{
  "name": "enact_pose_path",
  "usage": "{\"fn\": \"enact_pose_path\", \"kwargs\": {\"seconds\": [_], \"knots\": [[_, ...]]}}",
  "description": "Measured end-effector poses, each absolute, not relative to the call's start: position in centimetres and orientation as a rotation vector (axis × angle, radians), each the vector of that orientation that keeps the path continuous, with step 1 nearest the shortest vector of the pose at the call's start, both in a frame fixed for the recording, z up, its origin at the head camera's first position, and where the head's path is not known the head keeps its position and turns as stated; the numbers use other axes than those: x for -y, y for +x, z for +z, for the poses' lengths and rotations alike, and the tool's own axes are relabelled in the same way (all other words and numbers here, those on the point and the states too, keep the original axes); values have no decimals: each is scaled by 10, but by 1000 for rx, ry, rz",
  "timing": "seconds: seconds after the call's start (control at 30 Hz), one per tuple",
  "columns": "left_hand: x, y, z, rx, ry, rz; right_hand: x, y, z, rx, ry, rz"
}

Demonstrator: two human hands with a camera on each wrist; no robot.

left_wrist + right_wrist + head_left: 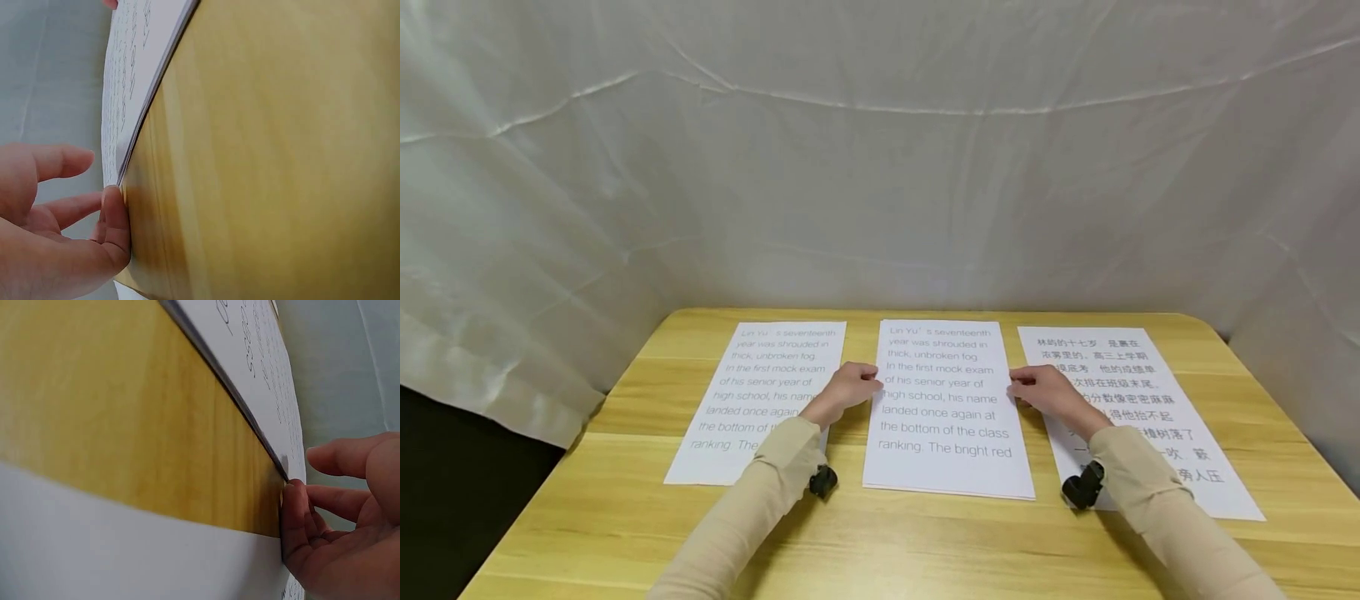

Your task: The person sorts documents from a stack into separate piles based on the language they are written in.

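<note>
A stack of printed paper sheets (pixel 940 467) with English text lies on the wooden table between the hands. At its left edge is my left hand (pixel 848 387), fingertips touching the side of the stack. My right hand (pixel 1048 390) touches the opposite edge at about the same height. In the left wrist view, one digit (pixel 115 209) meets the stack's edge while another stays raised off the paper. The right wrist view shows the same: one digit (pixel 294 509) against the edge, another held apart. No pinch on the paper shows in either wrist view.
Left of the stack lies a sheet with English text (pixel 722 462), partly covered by the left arm. A sheet with Chinese text (pixel 1217 500) lies to the right, partly under the right forearm. A pale curtain (pixel 880 192) hangs behind the wooden table (pixel 887 550).
</note>
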State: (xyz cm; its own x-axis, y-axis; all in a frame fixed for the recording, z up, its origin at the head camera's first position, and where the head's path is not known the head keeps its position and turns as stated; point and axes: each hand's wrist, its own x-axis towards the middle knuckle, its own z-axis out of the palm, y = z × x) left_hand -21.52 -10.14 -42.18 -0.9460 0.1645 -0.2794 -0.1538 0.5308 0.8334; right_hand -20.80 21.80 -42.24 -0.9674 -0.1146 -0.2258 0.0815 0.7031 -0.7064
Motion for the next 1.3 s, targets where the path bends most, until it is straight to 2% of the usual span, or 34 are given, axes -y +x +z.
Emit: {"fn": "enact_pose_path", "kwargs": {"seconds": [0.8,1.3], "knots": [[98,-217,-421,-2460,-90,1590,-217,-209,-426,-2699,-40,-1354],[98,-223,-423,-2328,-171,1820,-216,-209,-420,-2512,98,-1493]]}}
